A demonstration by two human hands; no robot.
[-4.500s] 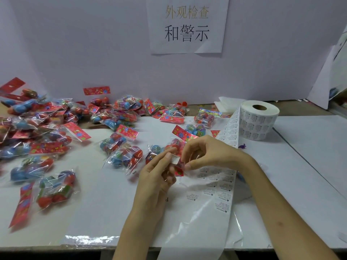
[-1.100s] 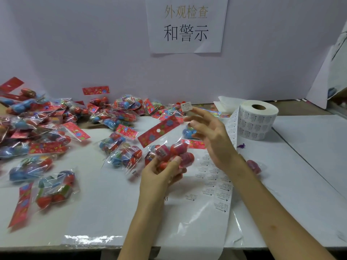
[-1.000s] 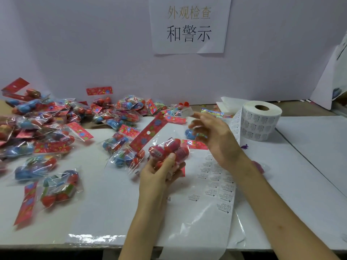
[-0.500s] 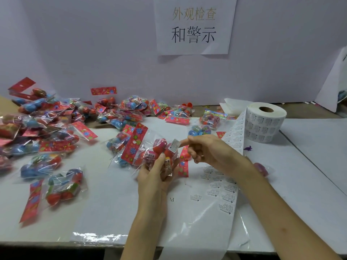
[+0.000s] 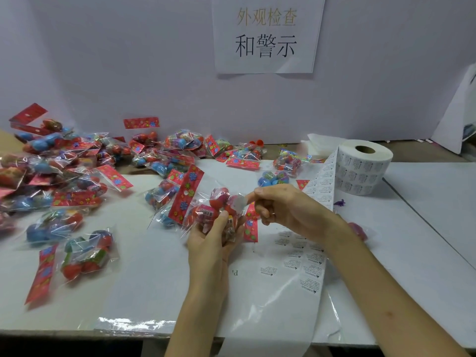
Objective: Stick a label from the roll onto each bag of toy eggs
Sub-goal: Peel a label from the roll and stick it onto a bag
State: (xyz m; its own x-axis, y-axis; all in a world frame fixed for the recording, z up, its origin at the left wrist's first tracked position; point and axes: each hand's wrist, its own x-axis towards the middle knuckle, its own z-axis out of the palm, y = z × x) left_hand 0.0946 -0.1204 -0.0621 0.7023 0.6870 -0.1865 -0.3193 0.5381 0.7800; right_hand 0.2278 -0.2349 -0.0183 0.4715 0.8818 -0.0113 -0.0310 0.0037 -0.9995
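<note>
**Labelling a bag of toy eggs**

Head view. Gripping in the left hand (image 5: pixel 213 243), over the white table (image 5: pixel 425 228), a clear plastic bag of red toy eggs with a red flowered header card (image 5: pixel 206 212), fingers curled round it from below. Pinching at the tips of the right hand (image 5: pixel 286 210) a small white label (image 5: pixel 240 202), blurred, touching the bag's upper right side. Further right, standing on end: a white roll of printed labels (image 5: pixel 363 167), with a strip of backing paper (image 5: pixel 296 269) trailing under the right wrist to the table's front edge. Heaped at left: more clear bags of coloured eggs (image 5: pixel 51 171).
</note>
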